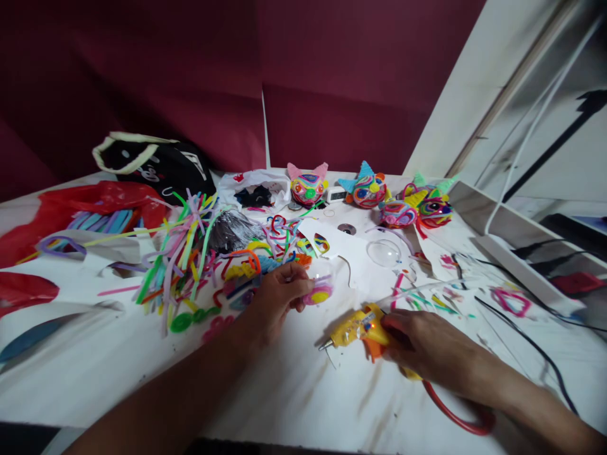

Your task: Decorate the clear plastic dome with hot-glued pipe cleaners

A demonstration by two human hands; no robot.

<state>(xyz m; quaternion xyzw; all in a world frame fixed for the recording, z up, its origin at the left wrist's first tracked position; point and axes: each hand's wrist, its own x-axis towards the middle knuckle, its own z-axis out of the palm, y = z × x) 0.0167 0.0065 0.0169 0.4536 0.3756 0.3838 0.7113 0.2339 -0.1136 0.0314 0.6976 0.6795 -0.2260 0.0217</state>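
My left hand (287, 287) pinches a small clear plastic dome (323, 278) with pink, purple and yellow pipe cleaner coils on it. In my right hand (417, 341) is a yellow hot glue gun (360, 325), its metal nozzle pointing left, low over the white table (303, 392). A small orange light glows on the gun's side. An orange trigger shows beneath its body. The nozzle and the dome are apart. Another clear dome (383, 253) lies on the table beyond my hands.
Loose pipe cleaners (190, 253) heap up at the left, beside a red plastic bag (95, 196) and a black tote bag (156, 165). Several colorful animal heads (308, 184) stand along the back. A black cable (531, 347) and a white tray (531, 265) lie at the right.
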